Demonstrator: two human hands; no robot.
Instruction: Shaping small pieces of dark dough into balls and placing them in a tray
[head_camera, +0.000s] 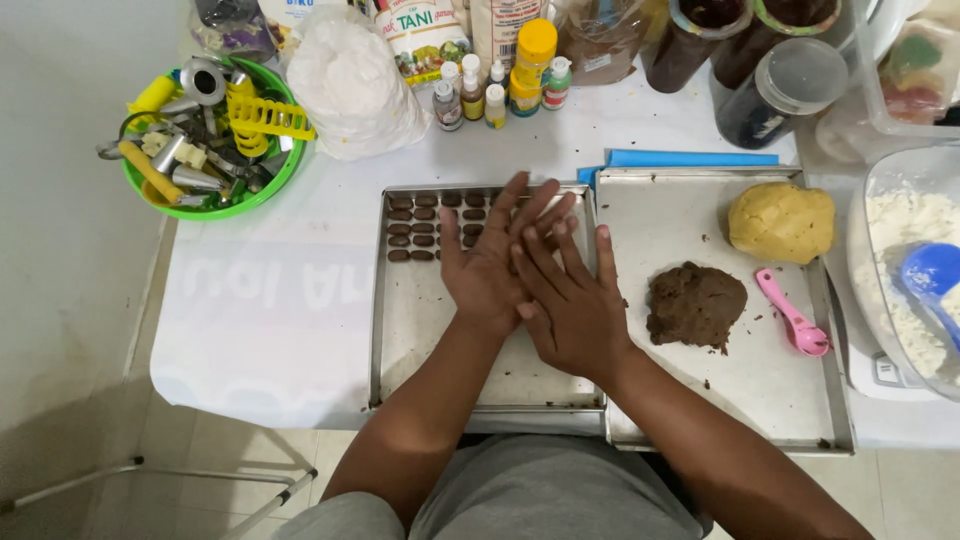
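Note:
My left hand (480, 262) lies palm up with its fingers spread over the left metal tray (380, 300). My right hand (572, 305) rests palm down across it, covering the palm. Anything pressed between the two palms is hidden. Rows of small brown dough pieces (420, 228) fill the tray's far left corner, partly behind my fingers. A lump of brown dough (696, 305) sits on the right metal tray (700, 400), just right of my right hand. A ball of yellow dough (781, 221) lies beyond it, and a pink spoon (792, 315) beside it.
A green bowl of metal and yellow cutters (205, 135) stands at the back left, next to a white bag (350, 85). Small colouring bottles (495, 95) and dark jars (780, 90) line the back. A flour container (915, 230) with a blue scoop (930, 275) sits at the right edge.

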